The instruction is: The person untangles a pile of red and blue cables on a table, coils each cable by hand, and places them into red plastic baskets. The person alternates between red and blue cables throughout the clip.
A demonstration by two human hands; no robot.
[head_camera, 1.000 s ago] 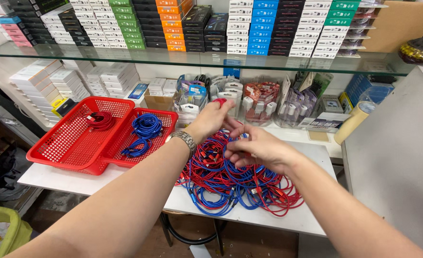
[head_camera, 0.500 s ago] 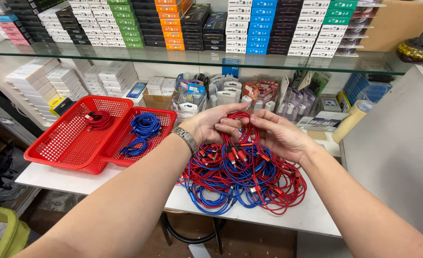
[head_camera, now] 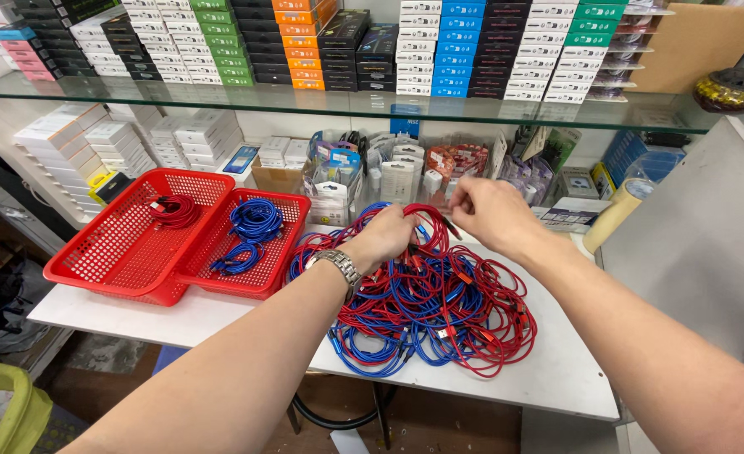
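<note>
Table: white top, it carries the baskets and the cables.
Shelf: glass, above the table, with rows of small coloured boxes stacked on it.
Cable pile: red and blue cables tangled together, lying on the table just right of the baskets and under both hands.
Large basket: red plastic, at the left of the table, with a coiled red cable inside.
Small basket: red, touching the large one on its right side, with coiled blue cables inside.
Left hand: fingers closed around some red strands at the top of the pile, lifted a little above it; a metal watch is on the wrist.
Right hand: just beside the left hand, fingers bent together; it seems to pinch a thin cable end, but the fingertips are partly hidden.
</note>
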